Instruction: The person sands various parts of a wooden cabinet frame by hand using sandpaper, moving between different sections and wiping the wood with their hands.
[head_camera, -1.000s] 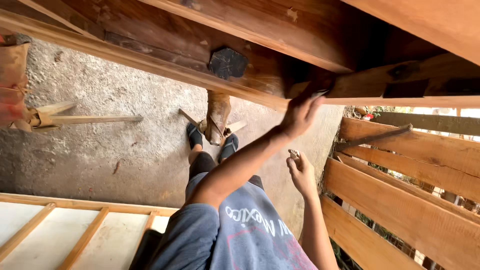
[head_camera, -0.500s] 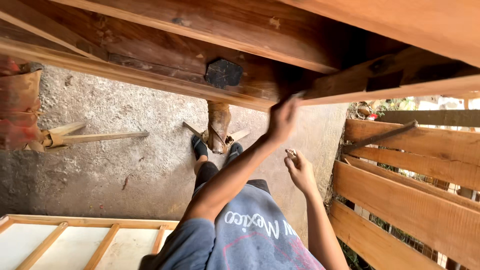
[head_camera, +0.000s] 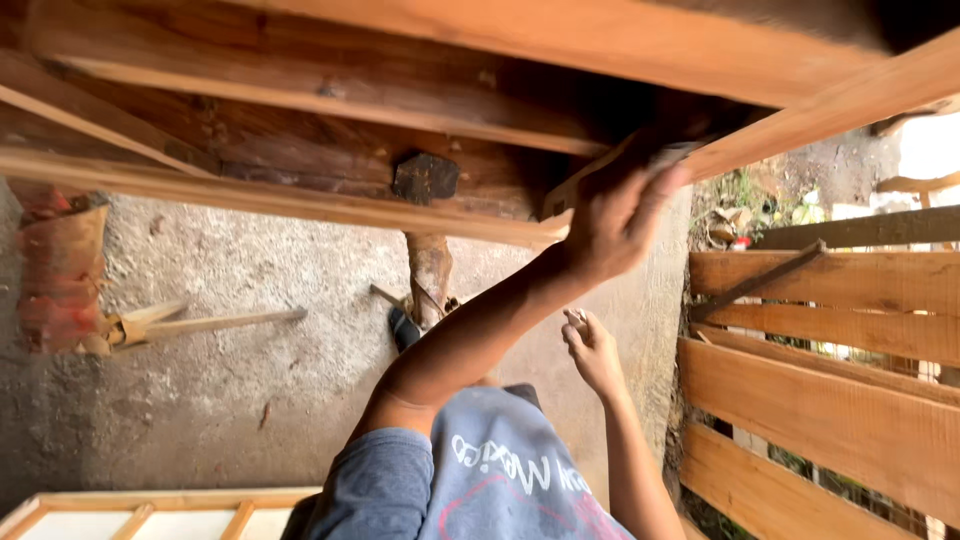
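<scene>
Rough concrete floor fills the left and centre of the frame, with wooden beams crossing the top. Left hand, upper centre-right, is raised with its fingers curled against the end of a slanted plank, in the dark gap under the beams; whether it really clamps the wood or just presses on it cannot be told. Right hand, centre, lower, pinches a small pale object between thumb and fingertips, too small to identify. Slatted wooden fence panel is at right, just beside the right forearm. Dark block sits under the beams, upper centre. Wooden post stands below it. Thin stick lies on the floor at left. Pale wooden frame at bottom left.
</scene>
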